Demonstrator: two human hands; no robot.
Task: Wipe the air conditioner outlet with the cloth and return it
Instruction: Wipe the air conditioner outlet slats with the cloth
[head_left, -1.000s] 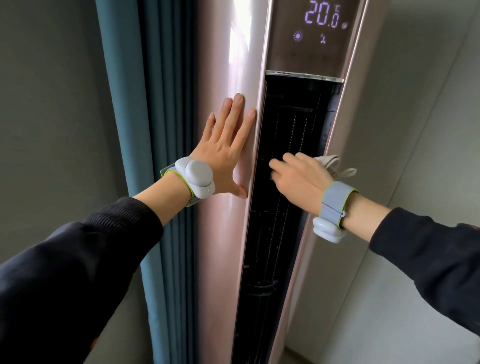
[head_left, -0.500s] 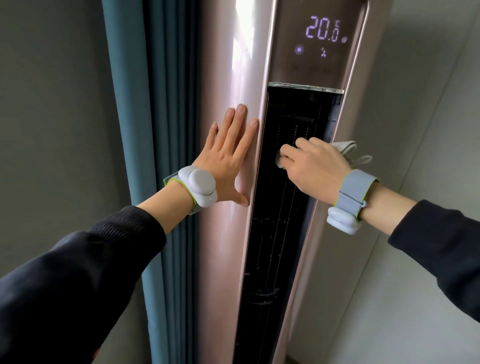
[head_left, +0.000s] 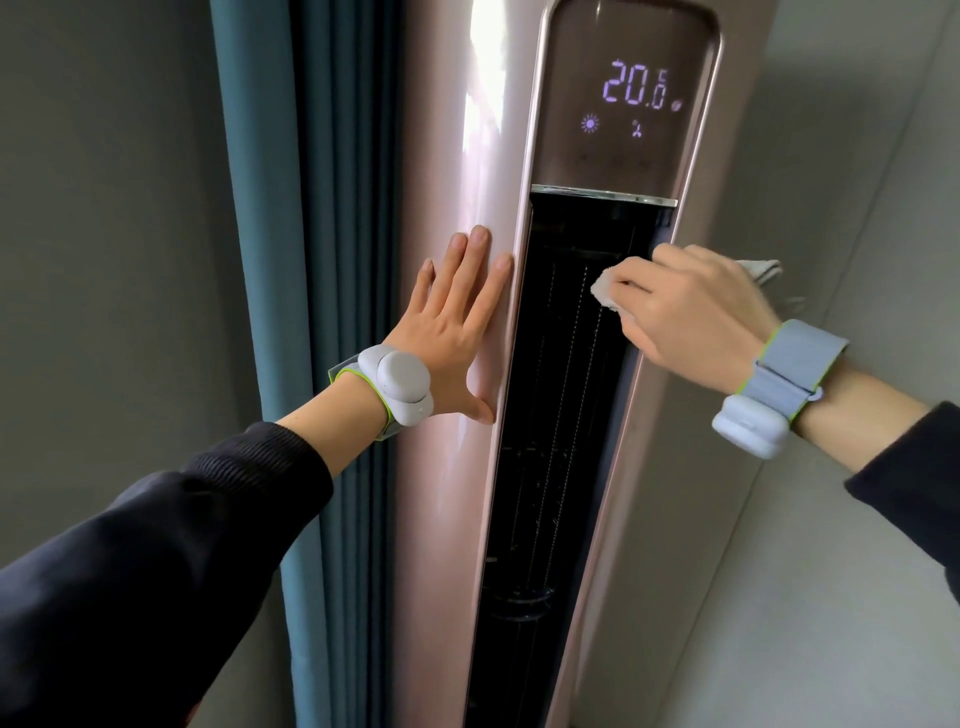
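Note:
A tall pink floor-standing air conditioner (head_left: 457, 156) fills the middle of the view. Its long black outlet (head_left: 566, 415) runs down the front, below a lit display reading 20.0. My right hand (head_left: 691, 306) grips a pale grey cloth (head_left: 605, 291) and holds it against the upper right part of the outlet; a tail of the cloth sticks out behind the hand. My left hand (head_left: 457, 322) lies flat, fingers straight, on the pink panel just left of the outlet.
A teal curtain (head_left: 270, 260) hangs close against the left side of the unit. Grey walls (head_left: 857, 156) stand on both sides. Both of my wrists carry grey bands with white pods.
My right hand with the cloth has moved up the outlet and toward its right edge. My left hand has stayed flat on the panel. The view has tilted up a little.

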